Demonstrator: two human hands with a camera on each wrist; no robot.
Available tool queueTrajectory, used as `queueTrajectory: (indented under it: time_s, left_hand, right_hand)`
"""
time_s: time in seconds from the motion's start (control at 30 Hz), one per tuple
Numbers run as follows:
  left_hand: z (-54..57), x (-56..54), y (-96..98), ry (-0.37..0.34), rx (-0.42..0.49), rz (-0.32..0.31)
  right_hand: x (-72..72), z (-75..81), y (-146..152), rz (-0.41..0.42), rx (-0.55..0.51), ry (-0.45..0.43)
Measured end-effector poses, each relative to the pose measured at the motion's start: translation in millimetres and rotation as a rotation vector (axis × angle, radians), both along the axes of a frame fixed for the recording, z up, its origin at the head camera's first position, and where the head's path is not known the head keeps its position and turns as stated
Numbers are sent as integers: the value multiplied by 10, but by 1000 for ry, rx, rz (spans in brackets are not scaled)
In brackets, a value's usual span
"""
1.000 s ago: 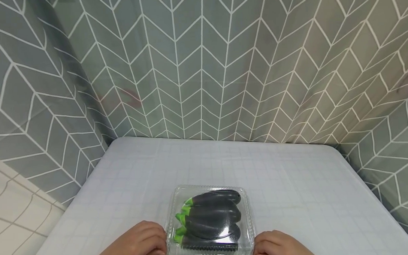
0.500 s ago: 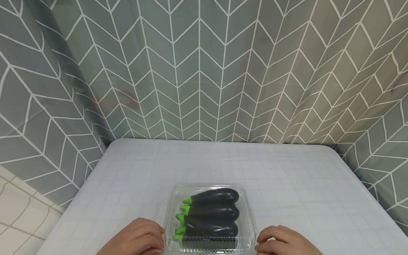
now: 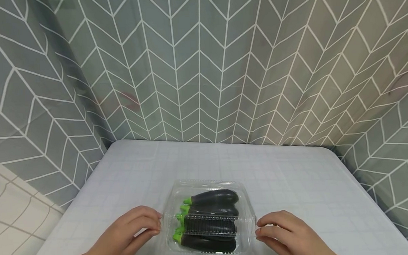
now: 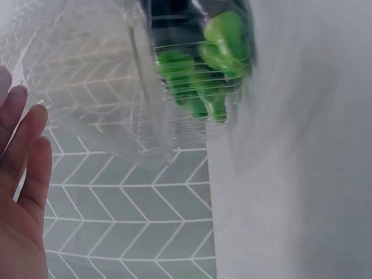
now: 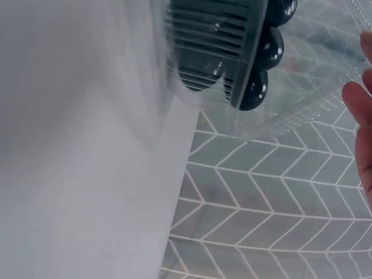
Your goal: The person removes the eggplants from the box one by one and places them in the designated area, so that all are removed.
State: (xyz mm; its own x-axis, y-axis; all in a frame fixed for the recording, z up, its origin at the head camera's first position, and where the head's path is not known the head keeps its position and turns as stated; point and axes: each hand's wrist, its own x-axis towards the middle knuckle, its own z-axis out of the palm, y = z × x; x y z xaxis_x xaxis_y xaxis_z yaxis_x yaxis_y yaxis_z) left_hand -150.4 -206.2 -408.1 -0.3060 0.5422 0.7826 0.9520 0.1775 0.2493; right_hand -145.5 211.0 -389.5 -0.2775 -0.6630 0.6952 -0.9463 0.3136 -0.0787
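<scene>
A clear plastic clamshell container [image 3: 169, 241] lies at the table's front middle, with several eggplants [image 3: 213, 197] in its base, green stems to the left. Its transparent lid [image 3: 210, 219] stands partly raised, the ribbed front wall showing across the eggplants. In the head view my left hand [image 3: 126, 231] pinches the lid's left front corner with its fingertips. On the opposite corner my right hand [image 3: 288, 231] pinches the lid in the same way. The left wrist view shows the left fingers [image 4: 35, 125] beside the plastic; in the right wrist view the right fingers [image 5: 358, 104] are partly cropped.
A white cloth covers the table [image 3: 293, 177]. Grey patterned curtains [image 3: 202, 67] hang behind it and along both sides. Pale tiles [image 3: 18, 212] show at the left edge.
The lid's ribbed front edge has risen away from the base. Both hands have moved up with it, from the container's sides to the raised corners.
</scene>
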Motion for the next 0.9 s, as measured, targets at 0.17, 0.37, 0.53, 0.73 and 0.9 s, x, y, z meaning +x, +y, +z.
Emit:
queueTrajectory:
  time_s: [0.17,0.37,0.53,0.73,0.9]
  left_hand:
    - [54,-65,-1,-31,17,81]
    - [178,-212,51,11,77,121]
    - [273,-345,76,30,98,151]
    - [326,-538,99,43,114,170]
    - [360,-644,122,1,121,224]
  right_hand:
    - [-115,169,-79,51,-87,123]
    - [-245,241,-110,-12,-161,148]
    - [-357,197,-121,-86,-210,81]
    - [-476,146,-128,-176,-237,11]
    - [-622,90,-117,-228,-286,-5]
